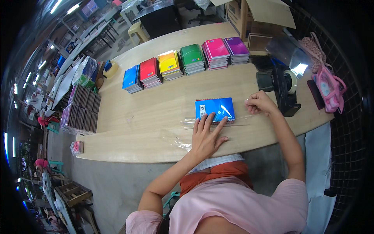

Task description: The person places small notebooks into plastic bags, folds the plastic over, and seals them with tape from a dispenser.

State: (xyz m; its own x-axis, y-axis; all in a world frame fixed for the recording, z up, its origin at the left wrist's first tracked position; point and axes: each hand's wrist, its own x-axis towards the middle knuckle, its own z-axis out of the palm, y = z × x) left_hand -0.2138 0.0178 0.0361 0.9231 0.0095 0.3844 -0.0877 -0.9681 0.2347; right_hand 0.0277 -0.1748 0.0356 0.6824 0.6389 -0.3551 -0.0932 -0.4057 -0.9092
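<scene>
A small stack of spiral notebooks point(224, 104) with a glossy blue cover on top lies in front of me, clear plastic film around it. Fingers spread, my left hand point(206, 136) rests on its near edge and presses it lightly. To the right of the stack, my right hand point(260, 103) is closed in a pinch just above the table. Whatever sits between its fingertips is too small to make out. Loose clear film point(181, 143) lies on the table by my left wrist.
Stacks of notebooks, from blue notebooks point(132, 77) to purple notebooks point(236, 46), line the far side. A black tape dispenser point(283, 93) stands right, near a pink bag point(329, 89). Bundled notebooks point(80, 111) are piled left. An open cardboard box point(269, 15) stands at the back right.
</scene>
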